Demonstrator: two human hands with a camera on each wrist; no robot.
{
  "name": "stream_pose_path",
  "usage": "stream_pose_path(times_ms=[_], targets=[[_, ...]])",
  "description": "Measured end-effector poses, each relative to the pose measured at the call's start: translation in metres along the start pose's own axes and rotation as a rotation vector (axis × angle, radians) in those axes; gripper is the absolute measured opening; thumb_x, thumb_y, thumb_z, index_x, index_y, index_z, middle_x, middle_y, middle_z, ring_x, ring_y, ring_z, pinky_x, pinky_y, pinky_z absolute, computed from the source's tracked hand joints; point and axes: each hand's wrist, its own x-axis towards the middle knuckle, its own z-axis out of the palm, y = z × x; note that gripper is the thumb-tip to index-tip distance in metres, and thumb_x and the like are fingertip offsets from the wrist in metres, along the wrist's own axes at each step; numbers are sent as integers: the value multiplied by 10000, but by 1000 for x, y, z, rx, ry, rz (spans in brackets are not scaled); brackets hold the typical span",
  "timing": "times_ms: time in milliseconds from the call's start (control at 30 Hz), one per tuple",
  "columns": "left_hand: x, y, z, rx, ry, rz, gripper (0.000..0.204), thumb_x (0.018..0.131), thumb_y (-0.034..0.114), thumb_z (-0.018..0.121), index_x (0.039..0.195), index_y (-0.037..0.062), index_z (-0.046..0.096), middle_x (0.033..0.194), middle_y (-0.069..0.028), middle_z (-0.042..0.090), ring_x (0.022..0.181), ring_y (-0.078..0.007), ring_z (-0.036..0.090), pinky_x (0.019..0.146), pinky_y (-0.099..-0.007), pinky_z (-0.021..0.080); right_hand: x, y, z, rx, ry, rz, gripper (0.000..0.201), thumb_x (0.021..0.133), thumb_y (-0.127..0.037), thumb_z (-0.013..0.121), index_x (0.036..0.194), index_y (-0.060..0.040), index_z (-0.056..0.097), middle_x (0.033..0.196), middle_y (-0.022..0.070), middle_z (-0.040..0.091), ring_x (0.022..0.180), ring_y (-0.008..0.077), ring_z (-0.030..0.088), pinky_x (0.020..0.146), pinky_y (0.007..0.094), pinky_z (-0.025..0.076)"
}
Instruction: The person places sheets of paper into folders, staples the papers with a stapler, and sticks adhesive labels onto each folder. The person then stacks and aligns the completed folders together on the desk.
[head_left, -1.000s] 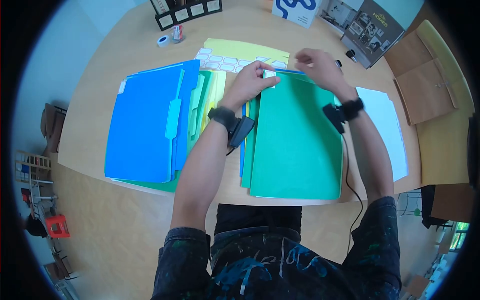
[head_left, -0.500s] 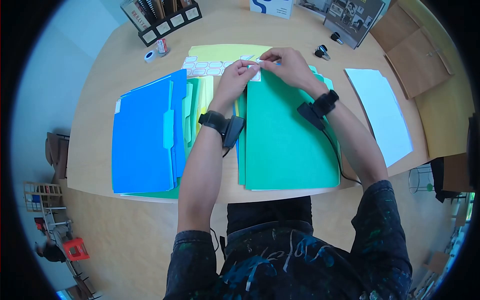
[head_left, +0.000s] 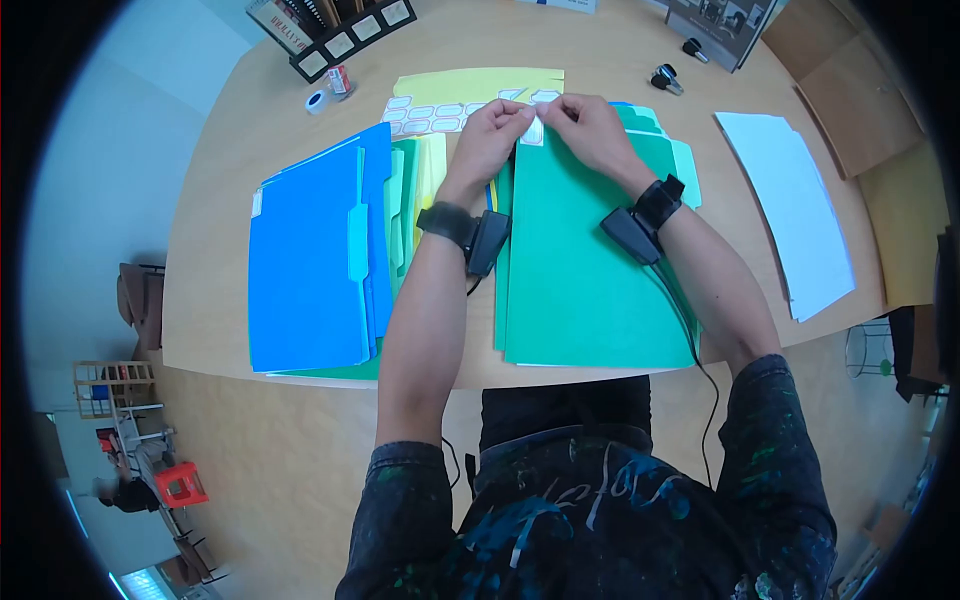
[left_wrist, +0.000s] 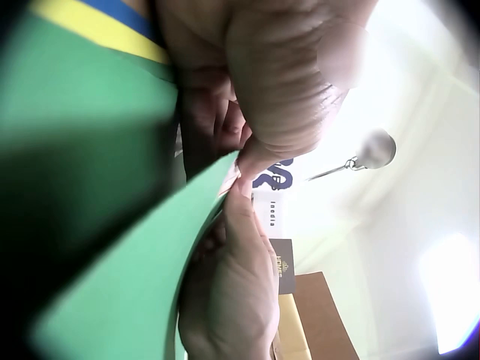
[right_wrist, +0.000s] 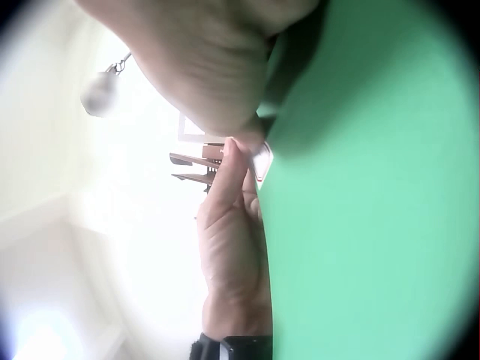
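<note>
A green folder (head_left: 600,260) lies over a stack of other folders, a white label (head_left: 532,133) at its top left corner. My left hand (head_left: 487,145) pinches that corner between thumb and fingers. Beside it my right hand (head_left: 594,135) has its thumb and fingertips together at the label's upper edge, almost touching the left thumb. In the left wrist view the green folder (left_wrist: 112,277) rises to the meeting fingertips. A bit of the label (right_wrist: 262,163) shows under them in the right wrist view. The fingers partly hide the label.
Blue folders (head_left: 305,265) over green and yellow ones lie at the left. Behind the hands is a yellow sheet (head_left: 480,82) with a label sheet (head_left: 420,118). White paper (head_left: 790,210) lies right; a tape roll (head_left: 316,102), black clips (head_left: 666,79) and a book rack (head_left: 352,40) stand further back.
My right hand has come in from the right, above the folder, to the label at the corner beside my left hand. The left hand has stayed at the corner.
</note>
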Motion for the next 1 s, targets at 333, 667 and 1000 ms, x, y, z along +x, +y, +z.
stream_pose_path(times_ms=[333, 667, 1000], targets=[[-7, 13, 1, -142, 52, -73, 218, 1002, 226, 645, 1120, 43, 658, 935, -1, 682, 759, -50, 614, 668, -201, 487, -33, 16, -70, -296, 73, -51, 465, 928, -442, 672, 1085, -7, 726, 996, 151, 744, 977, 272, 707, 863, 381, 529], [-2, 34, 2, 52, 33, -260, 253, 985, 254, 669, 1101, 29, 672, 928, -3, 678, 771, -49, 622, 691, -195, 513, -35, 45, -79, -105, -7, 7, 463, 916, -449, 712, 1061, -9, 725, 988, 144, 738, 1007, 234, 683, 892, 363, 504], [-16, 95, -51, 91, -63, -225, 280, 985, 223, 669, 1110, -27, 649, 964, -48, 689, 793, -92, 668, 737, -236, 575, -44, 49, -79, 302, 61, 38, 449, 975, -447, 669, 1125, -27, 720, 944, 16, 676, 882, 104, 592, 820, 261, 472]])
